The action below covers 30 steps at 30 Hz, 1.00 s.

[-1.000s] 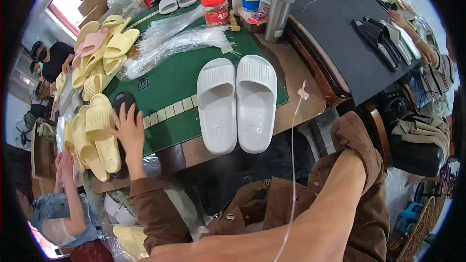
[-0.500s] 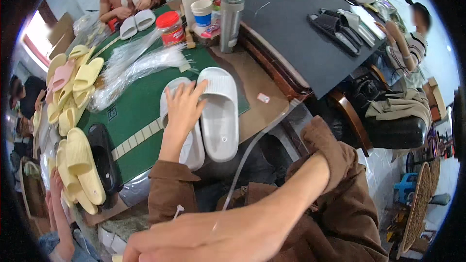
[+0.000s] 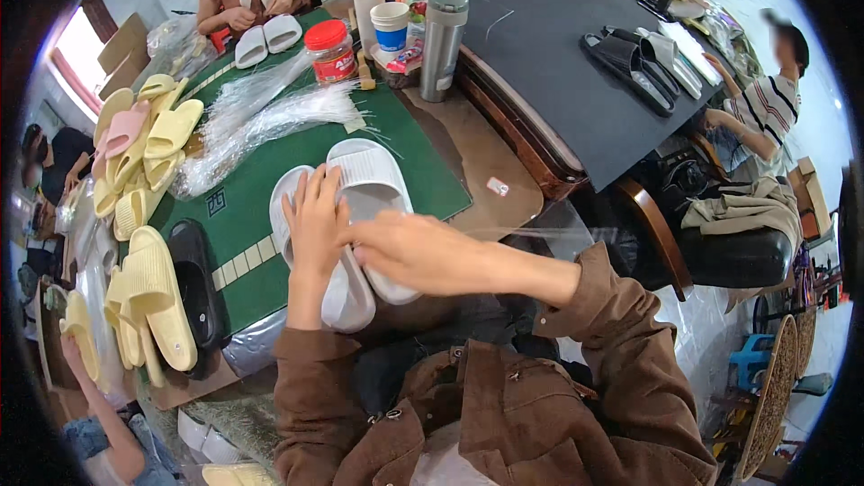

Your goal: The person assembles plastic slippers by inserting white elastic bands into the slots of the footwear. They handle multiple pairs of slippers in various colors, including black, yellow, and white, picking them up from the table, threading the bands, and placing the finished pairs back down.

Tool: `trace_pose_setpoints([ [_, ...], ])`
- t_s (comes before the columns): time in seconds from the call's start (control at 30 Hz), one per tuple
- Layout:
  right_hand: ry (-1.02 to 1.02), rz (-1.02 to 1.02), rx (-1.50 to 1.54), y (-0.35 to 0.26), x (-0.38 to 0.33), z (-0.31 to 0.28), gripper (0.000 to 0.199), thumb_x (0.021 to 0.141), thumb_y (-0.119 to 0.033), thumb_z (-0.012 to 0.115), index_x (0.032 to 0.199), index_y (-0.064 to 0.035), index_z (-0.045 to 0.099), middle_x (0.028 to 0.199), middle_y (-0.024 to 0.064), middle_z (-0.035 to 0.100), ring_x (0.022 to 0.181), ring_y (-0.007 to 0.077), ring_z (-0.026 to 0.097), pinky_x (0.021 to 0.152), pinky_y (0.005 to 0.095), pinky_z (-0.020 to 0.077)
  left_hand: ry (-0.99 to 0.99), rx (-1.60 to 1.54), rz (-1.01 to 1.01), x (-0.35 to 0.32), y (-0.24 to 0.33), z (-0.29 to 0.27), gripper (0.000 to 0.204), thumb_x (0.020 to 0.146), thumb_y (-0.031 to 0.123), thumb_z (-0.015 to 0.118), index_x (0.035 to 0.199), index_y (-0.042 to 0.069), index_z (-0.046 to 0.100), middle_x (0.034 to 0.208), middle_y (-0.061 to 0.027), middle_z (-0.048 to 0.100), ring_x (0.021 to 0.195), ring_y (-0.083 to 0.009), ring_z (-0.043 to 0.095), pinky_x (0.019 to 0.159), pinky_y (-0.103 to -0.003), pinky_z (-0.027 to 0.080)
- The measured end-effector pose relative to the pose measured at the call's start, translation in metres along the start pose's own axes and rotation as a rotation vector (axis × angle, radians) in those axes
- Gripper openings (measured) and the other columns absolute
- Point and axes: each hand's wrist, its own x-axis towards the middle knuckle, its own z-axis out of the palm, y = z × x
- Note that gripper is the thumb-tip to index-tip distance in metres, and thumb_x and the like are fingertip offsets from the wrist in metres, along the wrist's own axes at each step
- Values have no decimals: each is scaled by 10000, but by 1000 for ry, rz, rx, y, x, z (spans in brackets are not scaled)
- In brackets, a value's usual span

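A pair of pale grey slide slippers (image 3: 371,165) lies side by side at the near edge of the green mat. My left hand (image 3: 315,220) grips them at the inner straps, its fingers over the left slipper (image 3: 346,301) and its thumb toward the right one. Just above the right slipper, my right hand (image 3: 423,252) is closed with curled fingers beside my left thumb. A thin clear plastic strand (image 3: 558,233), blurred, trails rightward from it. Its fingertips are partly hidden.
A bundle of clear plastic strands (image 3: 270,130) lies on the green mat (image 3: 423,162). Yellow slippers (image 3: 162,297) and a black one (image 3: 196,283) are at left. A red-lidded jar (image 3: 330,49), paper cup (image 3: 390,27) and steel tumbler (image 3: 444,45) stand behind. Other people sit around.
My right hand has swung from the lower foreground up to the slippers, beside my left hand. The slippers have shifted slightly left, with my left hand still on them.
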Motion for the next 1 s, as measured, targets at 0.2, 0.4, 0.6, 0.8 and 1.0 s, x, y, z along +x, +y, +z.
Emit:
trace_pose_setpoints([
  [0.2, 24, 191, -207, 60, 16, 13, 218, 911, -173, 483, 1039, -75, 630, 769, 182, 659, 761, 387, 649, 693, 490, 511, 132, -630, -60, -17, 39, -61, 308, 857, 54, 599, 1160, 8, 628, 1212, -171, 596, 1141, -320, 558, 948, -378, 441],
  [0.4, -263, 195, -384, 55, 24, 21, 207, 879, -214, 525, 982, -86, 651, 847, 178, 689, 849, 392, 659, 693, 469, 534, 46, -696, 59, -45, 82, -91, 380, 817, 20, 621, 1197, 16, 621, 1194, -155, 600, 1017, -290, 591, 866, -353, 473],
  [0.6, -270, 101, -114, 70, 21, 20, 164, 761, -193, 634, 897, -113, 681, 832, 110, 700, 834, 324, 671, 654, 417, 524, 4, -670, 226, -54, 94, -78, 435, 783, -34, 620, 1210, 47, 619, 1187, -121, 586, 1028, -320, 567, 887, -386, 465],
  [0.8, -72, -110, 352, 112, 24, 41, 133, 832, -92, 583, 945, -23, 593, 845, 90, 647, 722, 208, 612, 624, 353, 484, 65, -588, 150, -48, 91, -55, 349, 822, -68, 566, 1146, 36, 642, 1216, -133, 575, 1096, -314, 564, 925, -365, 458],
  [1.0, 309, 176, 762, 97, 20, 71, 173, 847, -61, 516, 976, -20, 623, 768, 116, 659, 643, 137, 607, 566, 306, 475, 83, -666, 43, -46, 69, -20, 347, 794, -134, 508, 1084, -3, 645, 1148, -142, 590, 1099, -328, 560, 928, -382, 468],
])
